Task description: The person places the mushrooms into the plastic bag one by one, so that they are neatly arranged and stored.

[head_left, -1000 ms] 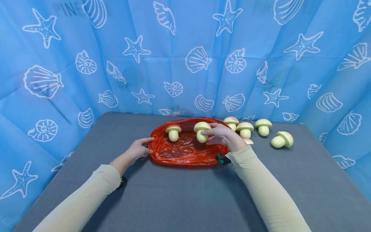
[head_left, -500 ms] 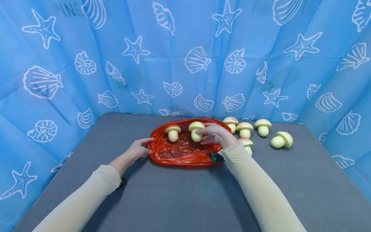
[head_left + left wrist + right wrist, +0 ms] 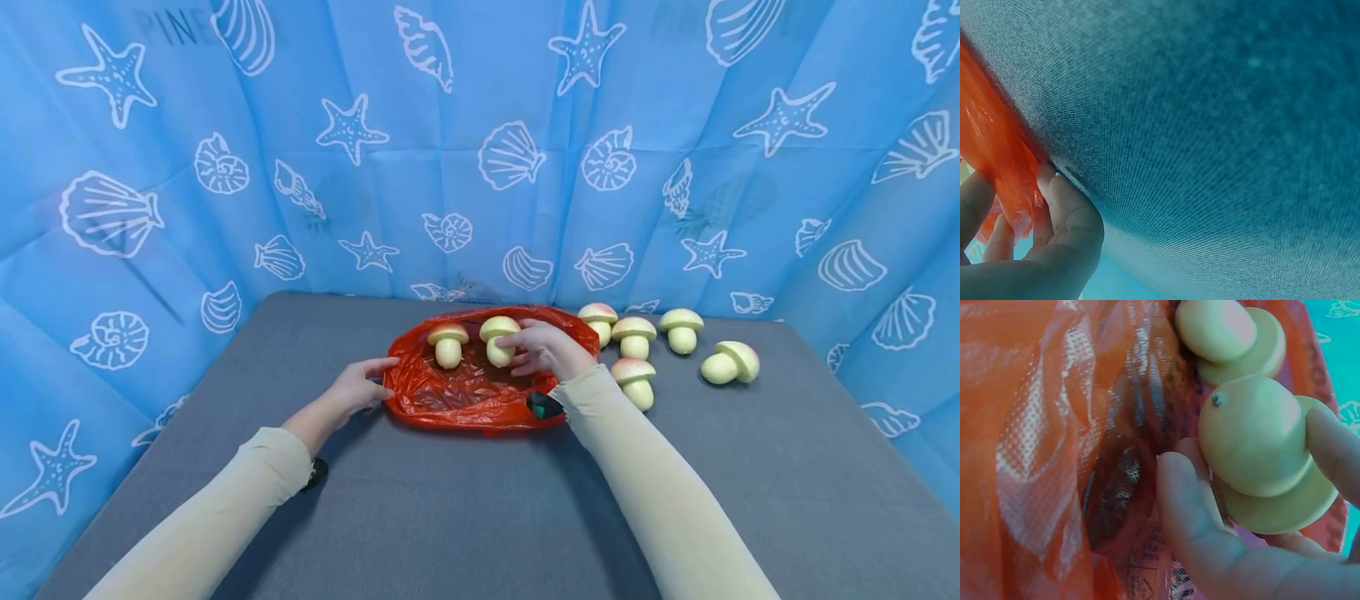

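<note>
A red plastic bag [image 3: 450,400] lies spread wide on the table, its mouth facing up. One mushroom [image 3: 448,347], pale with a rounded cap and likely a model, stands inside it. Beside that one, my right hand [image 3: 551,346] grips a second mushroom [image 3: 498,343] over the bag. In the right wrist view, thumb and fingers close around the held mushroom [image 3: 1254,437], its stem end toward the camera. At the bag's left end is my left hand [image 3: 356,387], thumb and fingers on either side of its edge. The left wrist view shows the red film [image 3: 997,144] between those fingers.
Several more mushrooms [image 3: 633,379] stand or lie on the grey table [image 3: 465,517] right of the bag, one tipped mushroom [image 3: 731,362] farthest out. A blue curtain [image 3: 465,200] with white shells and starfish hangs behind and along both sides.
My right hand has moved left with its mushroom, closer to the one in the bag. A mushroom on the table has come into view behind the right wrist. The left hand stays put.
</note>
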`<state>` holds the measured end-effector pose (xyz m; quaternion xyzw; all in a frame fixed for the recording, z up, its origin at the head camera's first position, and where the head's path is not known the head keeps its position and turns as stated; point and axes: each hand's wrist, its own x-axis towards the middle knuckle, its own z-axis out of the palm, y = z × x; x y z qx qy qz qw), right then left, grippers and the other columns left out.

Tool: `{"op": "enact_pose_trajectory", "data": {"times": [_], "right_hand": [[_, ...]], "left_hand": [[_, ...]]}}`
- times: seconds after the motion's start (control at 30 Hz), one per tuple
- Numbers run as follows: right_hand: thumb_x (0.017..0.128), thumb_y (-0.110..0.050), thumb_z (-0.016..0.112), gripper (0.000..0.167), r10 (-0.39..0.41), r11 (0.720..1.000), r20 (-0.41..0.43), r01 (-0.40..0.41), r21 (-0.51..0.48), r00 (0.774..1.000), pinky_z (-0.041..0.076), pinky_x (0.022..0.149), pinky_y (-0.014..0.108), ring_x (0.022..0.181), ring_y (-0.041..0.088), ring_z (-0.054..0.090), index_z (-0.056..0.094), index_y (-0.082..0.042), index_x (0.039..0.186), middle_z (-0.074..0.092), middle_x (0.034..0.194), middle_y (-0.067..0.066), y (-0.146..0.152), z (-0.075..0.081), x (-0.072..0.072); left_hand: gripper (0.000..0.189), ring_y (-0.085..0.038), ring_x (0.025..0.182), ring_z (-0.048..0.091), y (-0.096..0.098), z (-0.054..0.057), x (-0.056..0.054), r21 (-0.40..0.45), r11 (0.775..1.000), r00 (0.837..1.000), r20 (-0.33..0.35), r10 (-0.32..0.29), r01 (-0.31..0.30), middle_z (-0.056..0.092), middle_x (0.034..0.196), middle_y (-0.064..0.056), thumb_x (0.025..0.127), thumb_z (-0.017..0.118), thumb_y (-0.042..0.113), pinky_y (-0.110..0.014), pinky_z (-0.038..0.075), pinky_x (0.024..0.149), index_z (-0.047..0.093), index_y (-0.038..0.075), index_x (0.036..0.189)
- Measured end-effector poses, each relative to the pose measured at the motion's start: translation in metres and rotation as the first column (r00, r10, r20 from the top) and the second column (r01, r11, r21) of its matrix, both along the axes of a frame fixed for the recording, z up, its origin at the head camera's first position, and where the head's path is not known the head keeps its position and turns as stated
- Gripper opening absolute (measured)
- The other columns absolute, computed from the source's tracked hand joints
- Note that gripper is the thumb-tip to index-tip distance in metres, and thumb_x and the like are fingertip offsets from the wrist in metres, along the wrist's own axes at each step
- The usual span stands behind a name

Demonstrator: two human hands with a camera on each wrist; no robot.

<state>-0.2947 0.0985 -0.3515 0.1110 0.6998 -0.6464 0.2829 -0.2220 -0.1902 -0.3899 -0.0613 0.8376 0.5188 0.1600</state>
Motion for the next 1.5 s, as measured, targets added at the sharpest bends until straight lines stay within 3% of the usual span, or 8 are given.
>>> {"op": "enact_pose_trajectory", "data": {"times": [0.47, 0.87, 1.0, 1.13, 1.5], "right_hand": [[0.093, -0.005, 0.062, 0.088, -0.065, 0.998, -0.029, 0.066, 0.021, 0.997, 0.040, 0.103, 0.051, 0.128, 0.043, 0.042, 0.001, -0.005, 0.155, 0.026, 0.152, 0.023, -0.015, -0.012, -0.005], [0.088, -0.016, 0.069, 0.093, -0.050, 0.990, -0.033, 0.054, 0.127, 0.998, 0.035, 0.105, 0.052, 0.121, 0.037, 0.046, 0.006, -0.009, 0.157, 0.041, 0.143, 0.017, -0.019, -0.013, -0.005], [0.087, -0.018, 0.071, 0.078, -0.058, 0.987, -0.013, 0.059, 0.147, 0.998, 0.038, 0.103, 0.051, 0.119, 0.034, 0.048, 0.027, -0.005, 0.151, 0.048, 0.135, 0.017, -0.019, -0.015, -0.005], [0.086, -0.023, 0.072, 0.054, -0.050, 0.988, -0.001, 0.049, 0.150, 0.999, 0.040, 0.101, 0.049, 0.116, 0.031, 0.049, 0.049, -0.003, 0.130, 0.053, 0.124, 0.014, -0.016, -0.015, -0.003], [0.085, -0.024, 0.073, 0.032, -0.021, 1.000, -0.096, 0.020, -0.005, 0.995, 0.044, 0.097, 0.047, 0.111, 0.032, 0.053, 0.060, -0.007, 0.109, 0.062, 0.109, 0.009, -0.009, -0.014, 0.011]], "left_hand": [[0.060, -0.039, 0.130, 0.039, 0.002, 0.003, 0.002, 0.003, 1.000, 1.000, 0.001, 0.002, -0.002, 0.033, 0.151, -0.022, 0.092, 0.058, -0.003, -0.048, 0.045, 0.093, 0.040, 0.009, 0.148], [0.060, -0.040, 0.132, 0.038, 0.004, 0.004, 0.001, 0.009, 1.000, 1.000, -0.001, 0.000, 0.000, 0.032, 0.152, -0.022, 0.092, 0.057, -0.004, -0.051, 0.044, 0.096, 0.040, 0.009, 0.148], [0.060, -0.040, 0.132, 0.038, 0.004, 0.004, 0.002, 0.011, 1.000, 1.000, -0.002, -0.003, 0.003, 0.032, 0.152, -0.023, 0.092, 0.056, -0.004, -0.051, 0.043, 0.096, 0.040, 0.008, 0.148], [0.060, -0.040, 0.131, 0.038, 0.003, 0.003, 0.002, 0.007, 1.000, 1.000, -0.004, 0.000, 0.000, 0.031, 0.152, -0.023, 0.092, 0.057, -0.004, -0.050, 0.044, 0.094, 0.040, 0.008, 0.148], [0.061, -0.038, 0.128, 0.041, 0.002, 0.000, 0.002, -0.001, 1.000, 1.000, -0.017, 0.003, -0.003, 0.033, 0.151, -0.023, 0.091, 0.057, -0.004, -0.047, 0.046, 0.091, 0.040, 0.008, 0.148]]}}
